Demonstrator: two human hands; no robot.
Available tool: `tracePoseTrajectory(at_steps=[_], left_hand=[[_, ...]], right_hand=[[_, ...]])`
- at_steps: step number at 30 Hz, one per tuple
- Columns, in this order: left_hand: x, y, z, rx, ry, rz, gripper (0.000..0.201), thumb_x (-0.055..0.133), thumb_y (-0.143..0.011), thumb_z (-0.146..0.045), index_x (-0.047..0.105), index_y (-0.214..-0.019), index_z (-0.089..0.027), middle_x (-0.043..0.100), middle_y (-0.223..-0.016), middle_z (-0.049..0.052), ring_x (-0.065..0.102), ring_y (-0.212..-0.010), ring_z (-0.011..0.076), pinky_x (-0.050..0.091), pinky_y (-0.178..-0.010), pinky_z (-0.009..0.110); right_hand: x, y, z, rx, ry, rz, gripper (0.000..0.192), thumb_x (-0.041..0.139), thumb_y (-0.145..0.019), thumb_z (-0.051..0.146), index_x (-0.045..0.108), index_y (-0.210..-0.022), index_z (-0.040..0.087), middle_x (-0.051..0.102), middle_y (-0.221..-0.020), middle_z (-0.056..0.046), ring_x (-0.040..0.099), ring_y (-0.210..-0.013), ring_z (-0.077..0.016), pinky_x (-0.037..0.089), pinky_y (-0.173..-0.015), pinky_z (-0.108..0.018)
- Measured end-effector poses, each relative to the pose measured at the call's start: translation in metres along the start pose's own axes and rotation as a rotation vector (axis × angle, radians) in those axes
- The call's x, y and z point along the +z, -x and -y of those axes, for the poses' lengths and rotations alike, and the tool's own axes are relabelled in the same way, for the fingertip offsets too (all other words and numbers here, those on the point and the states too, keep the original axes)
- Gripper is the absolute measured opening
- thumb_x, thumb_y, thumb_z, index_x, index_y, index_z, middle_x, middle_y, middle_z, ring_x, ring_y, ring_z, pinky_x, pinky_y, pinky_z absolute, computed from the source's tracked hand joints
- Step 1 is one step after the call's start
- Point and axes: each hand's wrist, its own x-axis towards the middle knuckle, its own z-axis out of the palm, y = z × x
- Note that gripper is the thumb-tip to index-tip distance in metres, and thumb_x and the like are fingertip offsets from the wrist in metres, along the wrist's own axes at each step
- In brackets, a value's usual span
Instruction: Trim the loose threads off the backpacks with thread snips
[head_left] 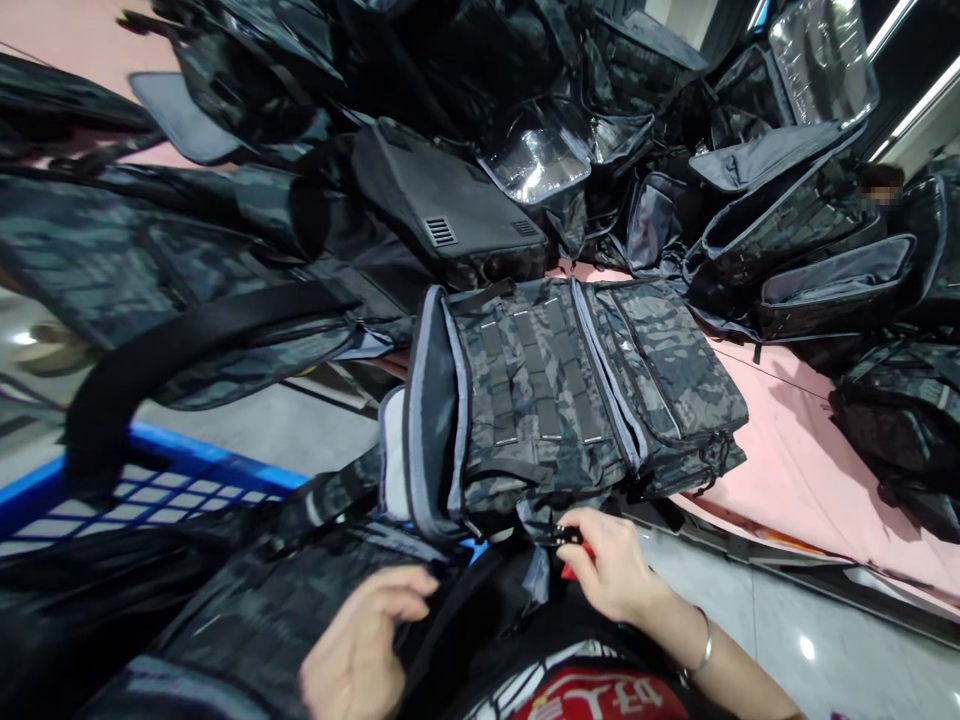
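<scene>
A camouflage backpack lies across the table edge in front of me, its main compartment unzipped with grey lining showing. At its lower edge my right hand is closed, thumb and fingers pinching a small black piece. Something red shows at the same fingers; its kind is hidden. A grey fabric flap hangs beside them. My left hand is raised at the lower left, fingers loosely bent, with nothing visible in it. Below and beside it lies another camouflage bag.
Many camouflage bags are heaped over the pink table, some open. A black bag panel lies behind the backpack. At left stands a blue plastic crate, a black strap arching over it. Part of a person shows far right.
</scene>
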Motion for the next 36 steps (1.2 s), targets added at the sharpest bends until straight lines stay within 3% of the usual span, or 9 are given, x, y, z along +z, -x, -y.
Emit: tracePoseTrajectory(at_steps=[2, 5, 8, 11, 16, 19, 23, 28, 36], left_hand=[[0.008, 0.011, 0.022, -0.349, 0.057, 0.200, 0.032, 0.050, -0.077, -0.042, 0.060, -0.056, -0.020, 0.064, -0.067, 0.003, 0.059, -0.065, 0.0195, 0.048, -0.065, 0.030], [0.038, 0.017, 0.047, -0.838, 0.214, 0.461, 0.029, 0.074, -0.050, -0.043, 0.066, -0.065, -0.019, 0.067, -0.067, 0.003, 0.061, -0.070, 0.0240, 0.049, -0.070, 0.032], [0.070, 0.015, 0.055, -0.931, 0.373, 0.475, 0.033, 0.076, -0.045, -0.041, 0.066, -0.065, -0.017, 0.068, -0.068, 0.005, 0.062, -0.075, 0.0264, 0.049, -0.076, 0.036], [0.088, 0.010, 0.047, -0.921, 0.479, 0.413, 0.035, 0.075, -0.048, -0.042, 0.064, -0.066, -0.015, 0.066, -0.063, 0.006, 0.061, -0.068, 0.0246, 0.050, -0.070, 0.037], [0.094, -0.021, 0.016, -0.815, 0.633, 0.252, 0.040, 0.073, -0.052, -0.050, 0.061, -0.069, -0.016, 0.061, -0.063, 0.001, 0.058, -0.062, 0.0158, 0.048, -0.063, 0.028], [0.091, -0.066, -0.025, -0.661, 0.673, 0.194, 0.041, 0.073, -0.056, -0.047, 0.062, -0.080, -0.017, 0.064, -0.079, 0.001, 0.059, -0.075, 0.0151, 0.048, -0.071, 0.025], [0.083, -0.127, -0.093, -0.306, 0.581, 0.272, 0.041, 0.066, -0.067, -0.046, 0.062, -0.094, -0.015, 0.063, -0.102, 0.009, 0.058, -0.096, 0.0239, 0.048, -0.083, 0.033], [0.091, -0.164, -0.134, -0.100, 0.324, 0.269, 0.072, 0.068, -0.060, -0.043, 0.046, -0.125, -0.019, 0.049, -0.125, 0.011, 0.052, -0.110, 0.0281, 0.045, -0.094, 0.042], [0.110, -0.145, -0.145, -0.012, 0.353, 0.540, 0.052, 0.054, -0.070, -0.027, 0.047, -0.121, -0.022, 0.053, -0.116, 0.009, 0.060, -0.084, 0.0175, 0.054, -0.076, 0.033]], right_hand=[[0.009, 0.001, 0.006, -0.001, 0.041, 0.029, 0.026, 0.050, -0.085, 0.035, 0.052, -0.105, 0.020, 0.065, -0.090, -0.003, 0.062, -0.079, -0.0185, 0.045, -0.073, -0.028], [0.024, -0.004, 0.015, 0.055, 0.201, 0.074, 0.048, 0.058, -0.078, 0.036, 0.045, -0.120, 0.015, 0.066, -0.092, -0.007, 0.063, -0.079, -0.0234, 0.047, -0.070, -0.033], [0.028, -0.011, 0.020, 0.095, 0.331, 0.095, 0.041, 0.053, -0.076, 0.018, 0.049, -0.117, 0.015, 0.067, -0.089, -0.008, 0.063, -0.078, -0.0240, 0.048, -0.068, -0.033], [0.011, -0.019, 0.018, 0.043, 0.227, 0.020, 0.032, 0.047, -0.069, 0.009, 0.061, -0.096, 0.020, 0.067, -0.083, -0.004, 0.063, -0.077, -0.0194, 0.048, -0.069, -0.028], [-0.053, -0.040, 0.024, -0.087, -0.168, -0.312, 0.027, 0.045, -0.065, 0.010, 0.066, -0.081, 0.019, 0.068, -0.076, -0.002, 0.062, -0.069, -0.0150, 0.048, -0.065, -0.024], [-0.095, -0.059, 0.035, -0.077, -0.380, -0.550, 0.016, 0.053, -0.070, 0.016, 0.067, -0.077, 0.018, 0.063, -0.065, 0.000, 0.054, -0.055, -0.0118, 0.044, -0.053, -0.022], [-0.128, -0.079, 0.046, -0.043, -0.796, -0.877, 0.010, 0.062, -0.068, 0.024, 0.064, -0.073, 0.016, 0.055, -0.058, 0.003, 0.047, -0.049, -0.0087, 0.039, -0.047, -0.019], [-0.127, -0.084, 0.035, -0.051, -1.079, -0.961, 0.015, 0.065, -0.066, 0.029, 0.061, -0.074, 0.016, 0.055, -0.060, 0.002, 0.048, -0.052, -0.0099, 0.041, -0.049, -0.021], [-0.110, -0.034, -0.004, 0.114, -0.945, -1.195, 0.028, 0.069, -0.063, 0.030, 0.058, -0.086, 0.017, 0.058, -0.072, 0.001, 0.055, -0.065, -0.0144, 0.046, -0.063, -0.025]])
